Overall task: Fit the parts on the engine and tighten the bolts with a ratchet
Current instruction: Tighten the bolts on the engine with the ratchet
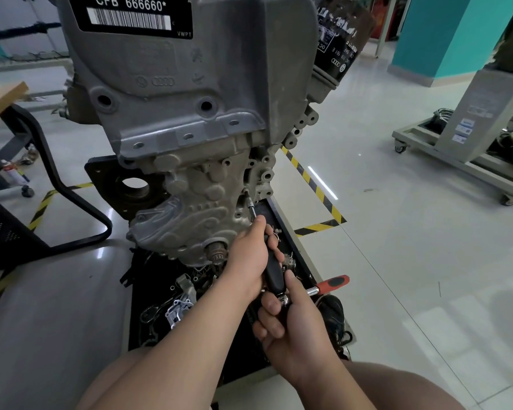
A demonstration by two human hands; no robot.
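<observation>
A grey engine (190, 113) hangs on a stand in front of me, its cast cover full of bolt holes. A black-handled driver (273, 273) with a thin metal shaft (251, 207) points up to a bolt at the cover's right edge. My left hand (249, 261) grips the upper part of the black handle. My right hand (290, 318) holds the handle's lower end, where a small metal fitting shows. A red-and-black handled ratchet (330, 284) lies on the tray edge just right of my hands.
A black tray (293, 247) under the engine holds several loose parts, including a silver bracket (178, 309). A black oil filter (338, 39) sticks out at the engine's upper right. A black chair frame (57, 179) stands left, a wheeled grey stand (456, 143) right.
</observation>
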